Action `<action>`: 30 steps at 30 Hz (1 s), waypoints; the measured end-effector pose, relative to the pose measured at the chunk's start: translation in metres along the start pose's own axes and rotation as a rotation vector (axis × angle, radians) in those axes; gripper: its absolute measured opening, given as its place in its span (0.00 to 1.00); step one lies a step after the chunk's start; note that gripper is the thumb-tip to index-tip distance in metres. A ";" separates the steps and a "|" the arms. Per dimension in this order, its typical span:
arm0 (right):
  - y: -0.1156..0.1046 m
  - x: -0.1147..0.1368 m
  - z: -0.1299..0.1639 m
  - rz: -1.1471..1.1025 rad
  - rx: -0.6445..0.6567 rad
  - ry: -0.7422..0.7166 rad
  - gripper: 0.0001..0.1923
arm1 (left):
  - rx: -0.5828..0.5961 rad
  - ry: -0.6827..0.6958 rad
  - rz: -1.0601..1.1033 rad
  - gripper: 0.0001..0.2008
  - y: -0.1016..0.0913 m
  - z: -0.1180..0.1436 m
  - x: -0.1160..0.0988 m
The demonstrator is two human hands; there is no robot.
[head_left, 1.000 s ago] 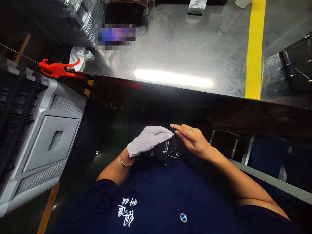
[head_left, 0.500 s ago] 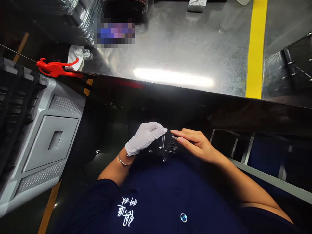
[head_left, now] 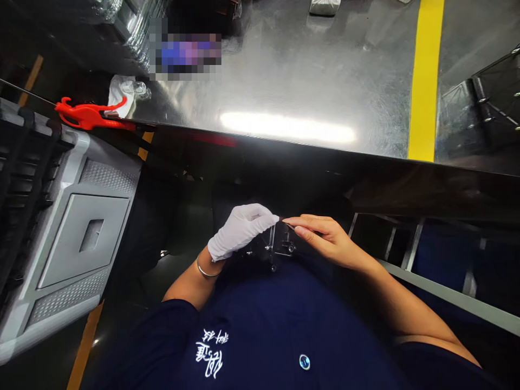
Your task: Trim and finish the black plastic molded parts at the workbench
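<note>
Small dark part [head_left: 278,246], studded with screws, sat at the person's waist below the metal surface [head_left: 325,81]. Gloved left hand [head_left: 239,230] closed over it to steady it; right hand [head_left: 325,238] pinched its top edge with extended fingers [head_left: 303,222].
</note>
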State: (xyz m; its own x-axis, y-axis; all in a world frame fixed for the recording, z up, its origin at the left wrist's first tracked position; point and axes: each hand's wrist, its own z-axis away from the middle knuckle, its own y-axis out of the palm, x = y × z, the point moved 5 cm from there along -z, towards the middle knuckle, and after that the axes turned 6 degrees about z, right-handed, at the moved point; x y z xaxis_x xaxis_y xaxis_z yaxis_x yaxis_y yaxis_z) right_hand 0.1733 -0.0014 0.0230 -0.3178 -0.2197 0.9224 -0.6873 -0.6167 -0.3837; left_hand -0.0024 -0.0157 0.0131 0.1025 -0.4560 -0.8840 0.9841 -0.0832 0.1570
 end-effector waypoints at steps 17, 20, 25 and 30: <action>-0.001 0.000 -0.005 0.098 -0.295 0.000 0.13 | -0.122 0.144 -0.102 0.15 -0.001 0.004 0.000; -0.002 -0.001 -0.007 0.011 -0.231 0.075 0.12 | -0.084 0.127 -0.103 0.16 0.002 0.004 0.000; 0.001 -0.007 -0.013 -0.129 -0.092 0.199 0.17 | 0.023 0.101 -0.130 0.15 0.009 0.004 0.003; 0.001 -0.019 -0.013 -0.174 -0.223 0.260 0.16 | 0.041 0.148 -0.117 0.14 0.009 0.005 0.002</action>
State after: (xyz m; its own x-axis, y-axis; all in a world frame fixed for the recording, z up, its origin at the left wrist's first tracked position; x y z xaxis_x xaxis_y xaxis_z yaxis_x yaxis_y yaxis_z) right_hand 0.1703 0.0117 0.0046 -0.3192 0.0905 0.9434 -0.8617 -0.4421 -0.2491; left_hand 0.0063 -0.0219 0.0150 0.0109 -0.3058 -0.9520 0.9841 -0.1653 0.0643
